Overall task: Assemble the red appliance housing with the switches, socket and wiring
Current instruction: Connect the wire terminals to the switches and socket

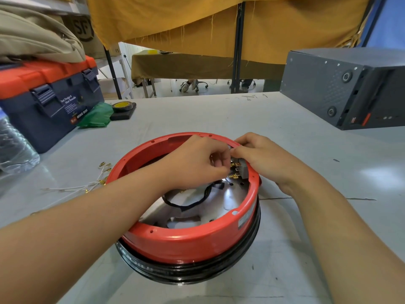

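Whatever is pinched between the fingers of the left hand (197, 163) is hidden by the knuckles. The far wall of the housing (192, 240) is covered by the right hand (260, 159), and only part of the grey switch (243, 170) with its brass terminals can be seen. The black wire (188, 206) is cut off under the left forearm. The toolbox (50, 106) label is too blurred to be read fully. The bottle (13, 145) is cropped by the left edge, and the grey case (328, 88) by the right edge.
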Tool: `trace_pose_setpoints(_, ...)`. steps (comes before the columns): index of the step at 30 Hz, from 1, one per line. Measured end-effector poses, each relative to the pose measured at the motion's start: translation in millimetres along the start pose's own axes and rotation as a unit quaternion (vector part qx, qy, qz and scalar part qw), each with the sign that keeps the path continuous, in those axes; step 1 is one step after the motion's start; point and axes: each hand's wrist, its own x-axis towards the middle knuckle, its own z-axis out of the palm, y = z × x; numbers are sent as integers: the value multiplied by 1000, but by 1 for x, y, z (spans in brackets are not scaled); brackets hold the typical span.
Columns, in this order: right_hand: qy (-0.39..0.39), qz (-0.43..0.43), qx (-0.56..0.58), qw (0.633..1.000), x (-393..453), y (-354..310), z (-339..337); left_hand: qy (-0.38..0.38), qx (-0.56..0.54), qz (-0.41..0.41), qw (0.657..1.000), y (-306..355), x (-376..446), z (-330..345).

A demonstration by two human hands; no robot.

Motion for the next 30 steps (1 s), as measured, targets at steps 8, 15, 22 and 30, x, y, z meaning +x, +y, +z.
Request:
trace_pose_setpoints(8,17,7,42,999,3,2,1,-25,21,-21,999,1,2,7)
trace_pose_setpoints(15,-6,2,52,999,5,2,-1,-38,60,-6,997,2,2,2)
trace_pose_setpoints(22,-25,-3,65,998,3,-1,-2,-47,74,3,996,3,3,0)
trace_pose_setpoints(30,-32,-2,63,998,3,-1,-3,-48,96,13,994,4,3,-1)
